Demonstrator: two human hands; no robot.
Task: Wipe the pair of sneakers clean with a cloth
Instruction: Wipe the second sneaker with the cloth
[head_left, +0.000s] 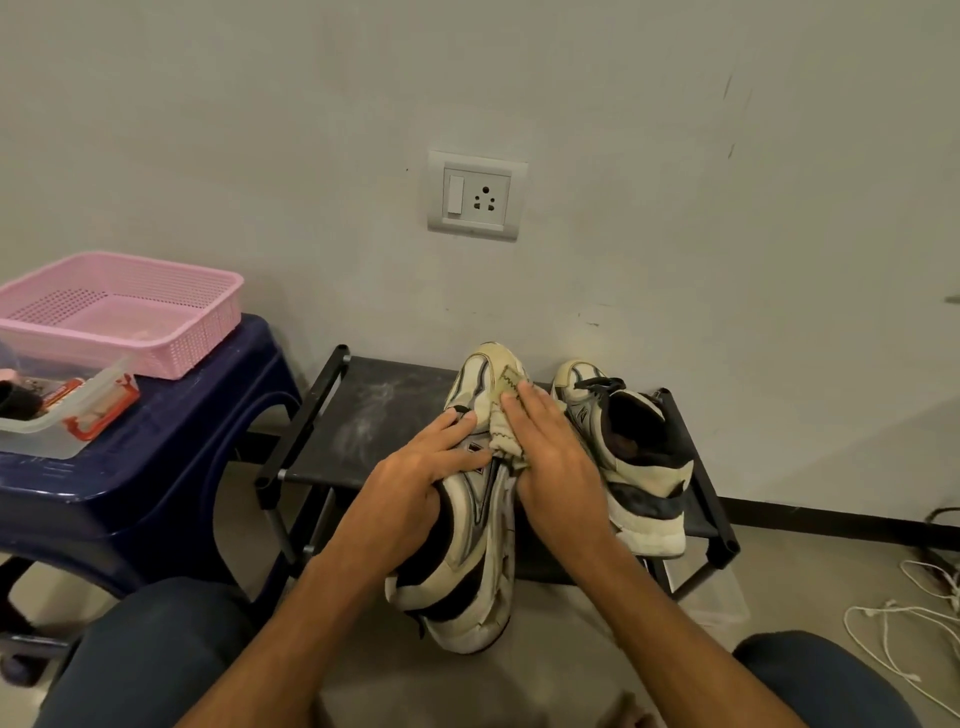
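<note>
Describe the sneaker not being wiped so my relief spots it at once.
Below the wall socket stands a black rack. On its right end sits the idle sneaker, upright, heel toward the camera. Unlike the other sneaker, tipped under the left hand, the cloth and the right hand, no hand holds it.

I see the near sneaker with its toe over the shoe rack and its heel out past the front edge. My left hand is on its left side. My right hand lies on the cloth atop it. The other sneaker stands on the rack just right. Left of the rack, a stool carries a basket behind a container. A wall socket sits above.
</note>
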